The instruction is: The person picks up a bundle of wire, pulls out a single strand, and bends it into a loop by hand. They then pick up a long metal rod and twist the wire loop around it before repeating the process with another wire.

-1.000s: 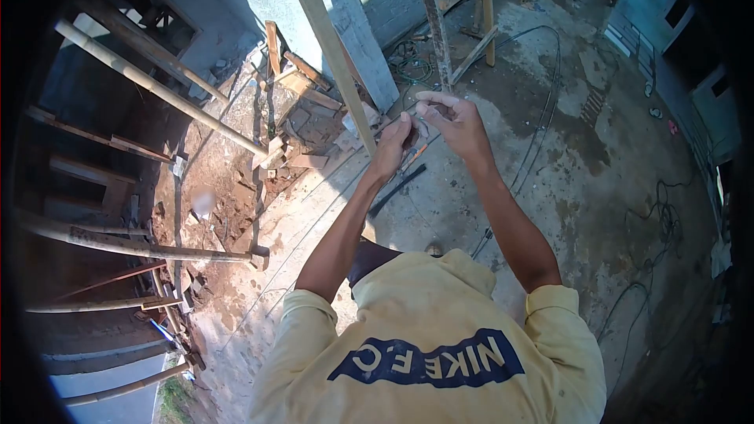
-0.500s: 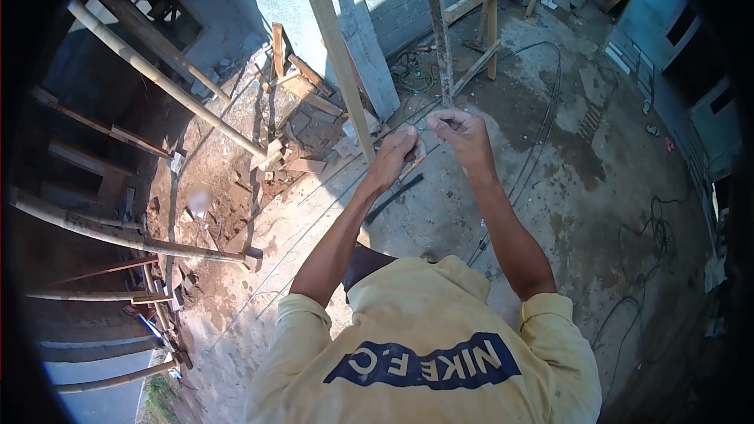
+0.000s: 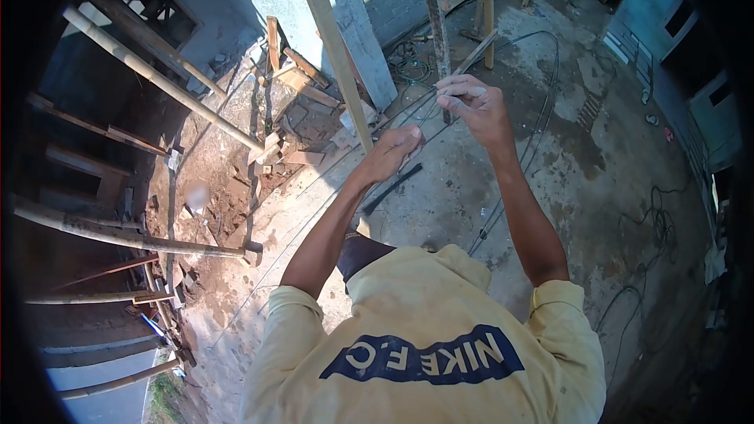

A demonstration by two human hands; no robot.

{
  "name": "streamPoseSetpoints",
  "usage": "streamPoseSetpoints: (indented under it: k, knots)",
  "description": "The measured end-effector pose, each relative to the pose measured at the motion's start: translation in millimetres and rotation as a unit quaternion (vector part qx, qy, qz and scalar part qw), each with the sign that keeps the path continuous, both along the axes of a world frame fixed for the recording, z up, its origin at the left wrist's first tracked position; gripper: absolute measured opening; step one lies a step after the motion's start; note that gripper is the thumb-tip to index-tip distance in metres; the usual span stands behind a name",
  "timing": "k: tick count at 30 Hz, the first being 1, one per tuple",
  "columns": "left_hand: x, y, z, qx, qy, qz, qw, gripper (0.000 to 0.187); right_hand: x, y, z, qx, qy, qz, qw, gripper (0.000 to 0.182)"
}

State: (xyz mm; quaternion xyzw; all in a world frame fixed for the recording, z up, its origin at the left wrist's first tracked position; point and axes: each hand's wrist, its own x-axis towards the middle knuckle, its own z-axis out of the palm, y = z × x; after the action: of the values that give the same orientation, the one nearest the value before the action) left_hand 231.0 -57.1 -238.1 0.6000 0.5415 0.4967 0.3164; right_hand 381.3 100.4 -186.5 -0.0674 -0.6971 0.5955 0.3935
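Note:
My left hand is closed in a fist with its thumb on top. Something thin and pale shows along its underside, too small to name. Higher up and to the right, my right hand pinches with thumb and fingertips, and what it holds is too fine to make out. A dusty pale coating covers the fingers. Just beyond the right fingertips stands a dark narrow upright post. Beyond the left hand a pale wooden post leans. Below the left hand lies a dark flat strip on the concrete floor.
Long thin rods curve across the floor to the right. Loose cable lies further right. Broken bricks and wood scraps cover the ground at left, where bamboo poles slant in. A grey board leans by the wall.
My right hand has moved up and slightly right, away from the left, which stays nearly in place. An orange sliver beside the left hand no longer shows.

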Motion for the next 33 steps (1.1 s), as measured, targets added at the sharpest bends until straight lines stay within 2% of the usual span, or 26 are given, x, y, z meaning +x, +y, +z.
streamPoseSetpoints:
  k: [3, 9, 12, 14, 15, 16, 17, 18, 22, 24, 25, 26, 27, 28, 30, 31, 33]
  knots:
    - [0, 0, 1, 0.036, 0.017, 0.029, 0.999, 0.048, 0, -2, -1, 0.002, -0.009, 0.022, 1.0, 0.014]
    - [10, 8, 18, 0.04, -0.002, 0.125, 0.991, 0.043, -6, -8, 6, 0.097, -0.035, 0.026, 0.994, 0.016]
    - [10, 11, 19, 0.066, 0.018, 0.131, 0.989, 0.042, -4, -3, 11, 0.125, -0.048, -0.013, 0.991, 0.015]
    - [8, 8, 26, 0.064, 0.034, 0.121, 0.99, 0.038, 0, 1, 21, 0.202, -0.079, -0.002, 0.976, 0.015]
    - [7, 7, 29, 0.062, 0.05, 0.111, 0.991, 0.034, 2, 2, 26, 0.202, -0.079, -0.003, 0.976, 0.015]
    - [5, 7, 28, 0.061, 0.05, 0.109, 0.991, 0.034, 5, 1, 32, 0.27, -0.07, -0.005, 0.96, 0.014]
    - [3, 9, 27, 0.098, 0.088, 0.131, 0.983, 0.033, 7, 0, 36, 0.337, -0.06, -0.007, 0.94, 0.014]
    - [2, 11, 25, 0.135, 0.125, 0.153, 0.971, 0.031, 9, -1, 38, 0.336, -0.061, -0.009, 0.94, 0.014]
    - [15, 2, 40, 0.13, 0.178, 0.198, 0.955, 0.028, 18, -5, 29, 0.388, -0.025, -0.025, 0.921, 0.021]
    - [22, -1, 43, 0.143, 0.336, 0.259, 0.894, 0.028, 24, -5, 20, 0.421, -0.012, -0.04, 0.906, 0.025]
    - [24, 0, 41, 0.145, 0.334, 0.262, 0.894, 0.028, 29, -6, 17, 0.434, -0.011, -0.048, 0.9, 0.03]
    - [26, 2, 37, 0.075, 0.144, 0.205, 0.965, 0.028, 32, -7, 14, 0.446, -0.01, -0.056, 0.893, 0.035]
    - [29, 3, 34, 0.001, -0.054, 0.137, 0.989, 0.029, 33, -7, 9, 0.448, -0.012, -0.052, 0.893, 0.035]
    - [30, 4, 34, 0.003, -0.058, 0.14, 0.989, 0.029, 34, -7, 5, 0.473, 0.006, -0.069, 0.878, 0.037]
    - [32, 7, 37, -0.065, -0.27, 0.082, 0.957, 0.026, 38, -7, 2, 0.499, 0.024, -0.081, 0.862, 0.038]
    - [35, 8, 36, -0.063, -0.273, 0.084, 0.956, 0.026, 40, -8, 2, 0.517, 0.034, -0.094, 0.85, 0.04]
    - [44, 11, 34, -0.096, -0.351, 0.103, 0.926, 0.021, 43, -9, 1, 0.534, 0.043, -0.106, 0.838, 0.042]
